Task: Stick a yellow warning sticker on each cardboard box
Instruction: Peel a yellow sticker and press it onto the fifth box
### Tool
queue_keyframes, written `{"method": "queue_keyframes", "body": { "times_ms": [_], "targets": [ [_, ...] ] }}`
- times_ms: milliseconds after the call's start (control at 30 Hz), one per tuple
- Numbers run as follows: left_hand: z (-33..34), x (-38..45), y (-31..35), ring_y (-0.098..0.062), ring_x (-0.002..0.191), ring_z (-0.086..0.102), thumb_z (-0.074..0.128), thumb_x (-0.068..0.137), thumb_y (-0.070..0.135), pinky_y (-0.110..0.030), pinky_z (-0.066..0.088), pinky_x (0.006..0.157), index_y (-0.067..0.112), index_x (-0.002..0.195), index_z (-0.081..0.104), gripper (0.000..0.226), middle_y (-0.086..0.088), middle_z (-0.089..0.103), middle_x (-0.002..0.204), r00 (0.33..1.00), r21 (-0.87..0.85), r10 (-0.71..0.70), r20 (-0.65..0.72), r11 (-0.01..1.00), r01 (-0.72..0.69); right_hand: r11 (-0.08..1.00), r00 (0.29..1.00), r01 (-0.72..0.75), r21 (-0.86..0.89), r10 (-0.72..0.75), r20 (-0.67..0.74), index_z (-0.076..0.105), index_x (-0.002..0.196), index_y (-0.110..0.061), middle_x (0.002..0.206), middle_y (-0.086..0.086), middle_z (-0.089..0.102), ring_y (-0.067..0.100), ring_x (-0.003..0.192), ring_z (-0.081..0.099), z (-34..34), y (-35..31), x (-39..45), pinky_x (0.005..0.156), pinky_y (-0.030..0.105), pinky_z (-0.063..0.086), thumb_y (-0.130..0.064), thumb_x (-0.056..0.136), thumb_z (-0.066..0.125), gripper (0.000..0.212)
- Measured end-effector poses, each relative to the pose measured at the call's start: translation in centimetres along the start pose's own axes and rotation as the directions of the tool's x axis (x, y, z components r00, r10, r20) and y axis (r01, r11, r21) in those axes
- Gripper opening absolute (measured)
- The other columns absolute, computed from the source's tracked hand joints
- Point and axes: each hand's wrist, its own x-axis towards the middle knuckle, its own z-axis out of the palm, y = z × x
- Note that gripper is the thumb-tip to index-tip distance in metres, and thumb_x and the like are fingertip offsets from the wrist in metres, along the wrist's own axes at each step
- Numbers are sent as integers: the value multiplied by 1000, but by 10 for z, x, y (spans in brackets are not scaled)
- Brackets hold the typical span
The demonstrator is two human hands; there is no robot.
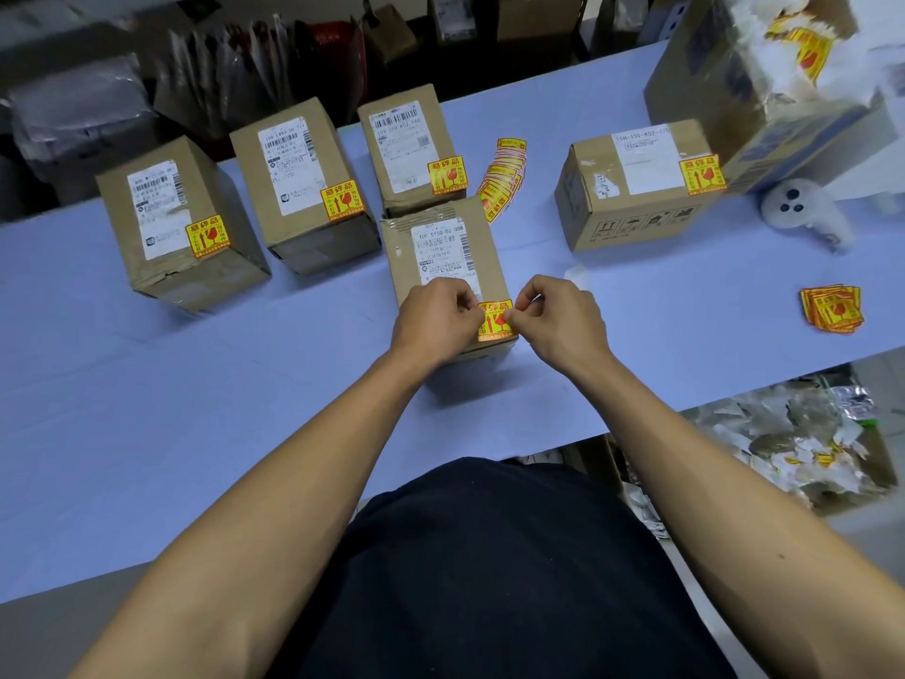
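On the near brown cardboard box's (443,267) front corner sits the yellow warning sticker (494,320), thin, limp and tacky, best taken by its edges. Left hand (433,318) and right hand (558,318) each pinch one side. Four other boxes already carry stickers on the pale blue counter (147,384).

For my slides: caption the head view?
Both hands press a yellow sticker onto the nearest box.
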Motion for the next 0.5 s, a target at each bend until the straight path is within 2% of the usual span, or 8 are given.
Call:
{"method": "queue_keyframes", "body": {
  "times_ms": [133, 267, 500],
  "targets": [
    [2, 0, -1, -25, 86, 64, 62, 82, 21, -36, 56, 71, 20, 74, 68, 11, -2, 73, 83, 1000, 39, 6, 19, 999, -6, 998, 999, 37, -51, -37, 5, 63, 80, -24, 77, -4, 71, 23, 87, 65, 0, 3, 0, 73, 39, 54, -29, 82, 70, 9],
    [1, 3, -1, -25, 85, 65, 62, 82, 20, -36, 55, 68, 17, 76, 72, 12, -3, 73, 81, 999, 48, 9, 30, 999, -11, 994, 998, 54, -99, -51, 31, 63, 81, -24, 83, 0, 72, 24, 88, 63, -1, 2, 3, 67, 33, 49, -27, 82, 68, 6],
    [2, 5, -1, -24, 81, 64, 61, 78, 18, -36, 56, 68, 22, 67, 66, 12, -1, 71, 75, 1000, 47, -4, 30, 999, 2, 982, 996, 90, -168, -84, 43, 59, 78, -26, 82, -3, 70, 24, 85, 59, 2, 1, 7, 62, 30, 39, -26, 82, 64, 6]
  ]
}}
